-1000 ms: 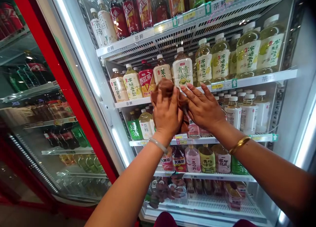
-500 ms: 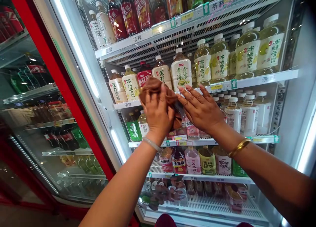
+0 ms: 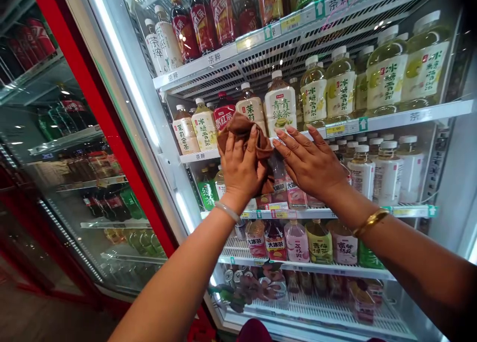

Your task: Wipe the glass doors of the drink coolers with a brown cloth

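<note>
A crumpled brown cloth (image 3: 265, 151) is pressed against the glass door of a lit drinks cooler. My left hand (image 3: 240, 168) lies on the cloth with its fingers spread, holding it to the glass; a pale bangle is on that wrist. To the right, my right hand (image 3: 313, 161) rests flat with fingers apart and nothing in it, its fingertips close to the cloth's right edge. A gold bangle circles the right wrist. Behind the hands, a white-labelled green tea bottle (image 3: 280, 103) stands on a shelf.
Shelves (image 3: 395, 116) hold several rows of bottles behind the glass. A red door frame (image 3: 100, 118) slants down the left side, with another cooler of drinks beyond it. Near the bottom, dark red knees (image 3: 255, 330) show.
The view has shifted slightly, so the shelves appear a little further right. Both hands and the cloth keep nearly the same places against the glass.
</note>
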### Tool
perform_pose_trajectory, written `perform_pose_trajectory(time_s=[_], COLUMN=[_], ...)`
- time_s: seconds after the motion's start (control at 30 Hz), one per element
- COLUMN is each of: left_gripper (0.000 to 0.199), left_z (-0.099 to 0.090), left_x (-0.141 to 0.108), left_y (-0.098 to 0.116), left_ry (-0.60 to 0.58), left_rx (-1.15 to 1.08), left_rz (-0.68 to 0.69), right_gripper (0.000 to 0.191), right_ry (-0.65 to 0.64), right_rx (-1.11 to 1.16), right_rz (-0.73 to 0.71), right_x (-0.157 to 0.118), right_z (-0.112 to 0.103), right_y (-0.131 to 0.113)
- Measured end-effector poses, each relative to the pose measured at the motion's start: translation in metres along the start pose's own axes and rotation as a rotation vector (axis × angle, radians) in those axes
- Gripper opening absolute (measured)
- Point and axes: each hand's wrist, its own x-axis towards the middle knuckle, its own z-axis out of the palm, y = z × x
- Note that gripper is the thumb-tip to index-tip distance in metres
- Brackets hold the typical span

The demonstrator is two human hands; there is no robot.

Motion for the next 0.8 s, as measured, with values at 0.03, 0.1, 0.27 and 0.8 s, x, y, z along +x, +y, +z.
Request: perform_pose_trajectory(time_s=[0.03,0.1,0.27,0.8], left_gripper=[0.070,0.071,0.063,0.069], left_z=[0.003,0.006,-0.002,0.002], left_x=[-0.009,-0.031,-0.041,-0.027], left_y=[0.011,0.027,-0.001,-0.009], left_ry=[0.009,-0.018,-0.122,-0.152], left_rx=[-0.006,-0.043,-0.114,-0.082], left_rz=[-0.012,0.124,0.534,0.349], right_gripper=[0.078,0.078,0.077,0.076], right_ry=[-0.001,-0.011,-0.022,-0.027], right_rx=[0.002,0.003,0.022,0.045], right_rz=[-0.002,-0.007,0.002,0.051], right_x=[0.000,-0.001,-0.001,0.000], right_z=[0.000,-0.001,-0.001,-0.001], right_y=[0.000,0.001,0.002,-0.008])
